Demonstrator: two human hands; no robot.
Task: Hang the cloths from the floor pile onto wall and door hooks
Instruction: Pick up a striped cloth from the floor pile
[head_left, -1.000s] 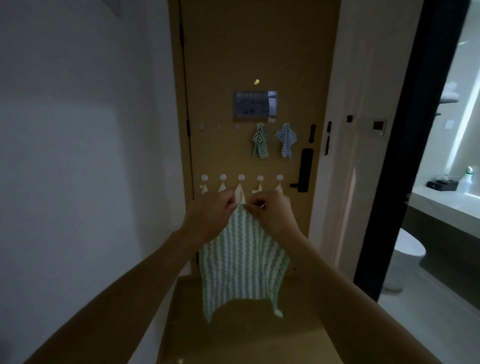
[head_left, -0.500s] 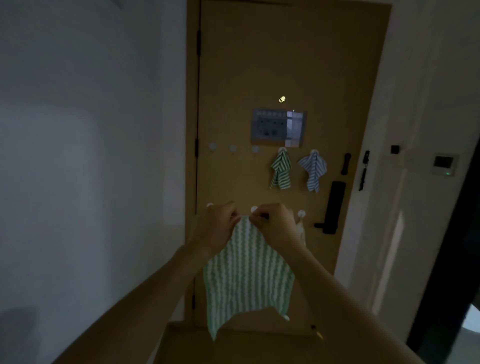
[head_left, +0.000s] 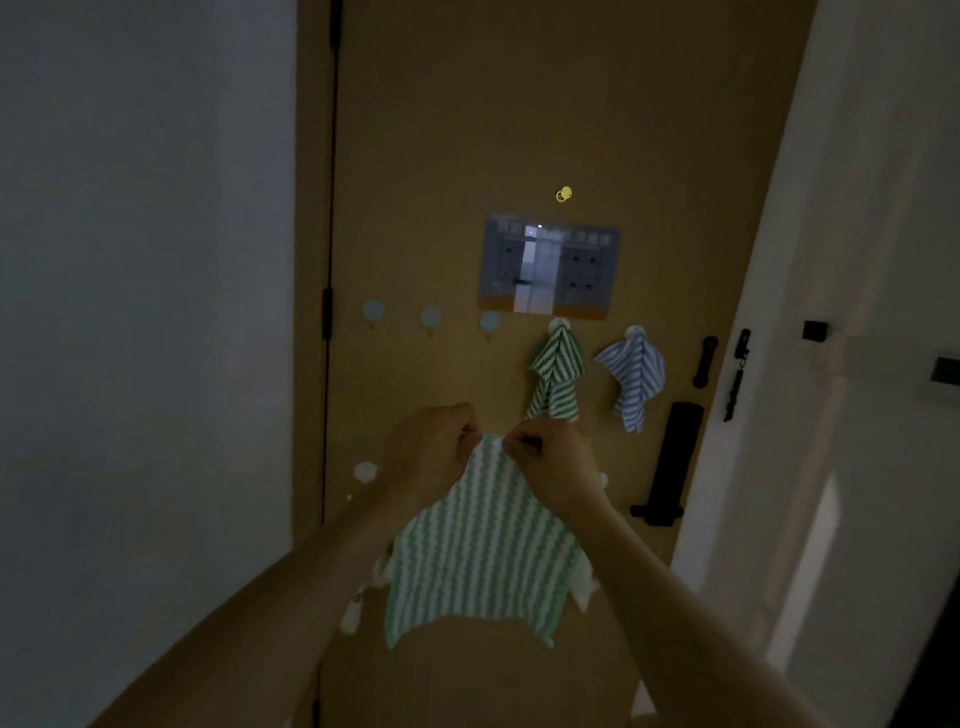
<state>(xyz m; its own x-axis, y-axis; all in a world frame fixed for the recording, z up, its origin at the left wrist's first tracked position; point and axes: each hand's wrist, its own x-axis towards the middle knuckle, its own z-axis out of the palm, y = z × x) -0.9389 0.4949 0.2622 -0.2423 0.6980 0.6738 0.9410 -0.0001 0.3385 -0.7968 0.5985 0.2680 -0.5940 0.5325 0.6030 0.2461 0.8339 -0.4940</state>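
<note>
A green-and-white striped cloth (head_left: 480, 545) hangs spread in front of the brown door (head_left: 519, 130). My left hand (head_left: 426, 452) and my right hand (head_left: 550, 467) pinch its top edge close together. On the door's upper hook row, a green striped cloth (head_left: 557, 374) and a blue striped cloth (head_left: 636, 376) hang from the two right hooks. The three hooks to the left, among them a round one (head_left: 431, 316), are bare. One lower hook (head_left: 365, 471) shows left of my hands; my hands and the cloth hide the rest of that row.
A black door handle and lock (head_left: 670, 467) sits at the door's right edge, with a chain latch (head_left: 737, 369) on the frame. A framed sign (head_left: 549, 265) hangs above the hooks. White wall (head_left: 145, 312) stands to the left and a pale wall to the right.
The view has moved closer to the door and tilted up. My hands keep pinching the cloth's top edge and have risen towards the upper hook row.
</note>
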